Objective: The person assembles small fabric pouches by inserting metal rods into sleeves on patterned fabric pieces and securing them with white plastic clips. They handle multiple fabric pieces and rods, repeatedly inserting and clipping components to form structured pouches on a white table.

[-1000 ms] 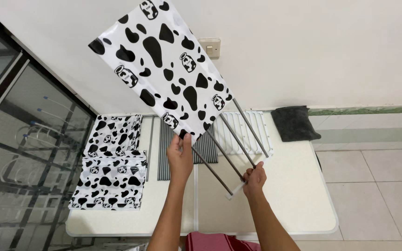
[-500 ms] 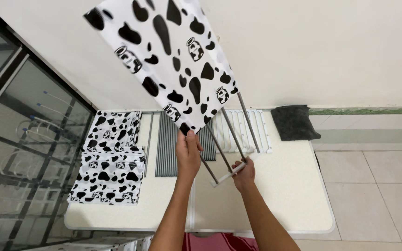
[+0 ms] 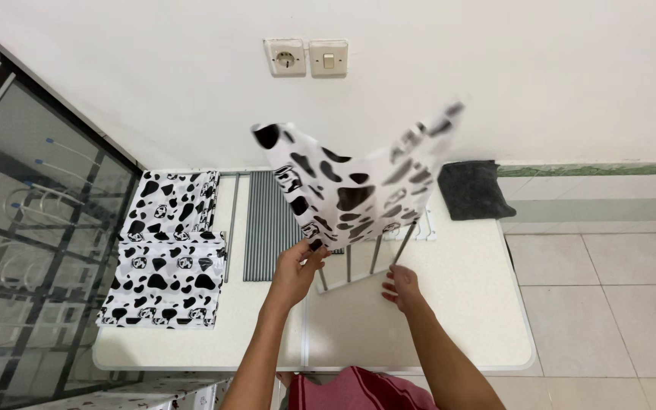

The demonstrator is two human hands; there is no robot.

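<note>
A cow-print sheet (image 3: 354,186), white with black blotches, hangs blurred over three grey metal rods (image 3: 376,253) that rise from a white end bar (image 3: 351,283). My left hand (image 3: 295,267) pinches the sheet's lower left edge by the leftmost rod. My right hand (image 3: 402,284) holds the right end of the white bar, above the white table (image 3: 465,304).
Folded cow-print sheets (image 3: 165,262) lie in two stacks on the table's left. A row of grey rods (image 3: 267,225) lies beside them, a white slotted rack (image 3: 423,225) behind the sheet. A dark grey cloth (image 3: 472,190) sits far right. A glass-fronted cabinet (image 3: 32,250) stands left.
The rod frame swung from a steep slant up-left to nearly upright and came lower. The sheet dropped and folded toward me. Both hands moved down slightly.
</note>
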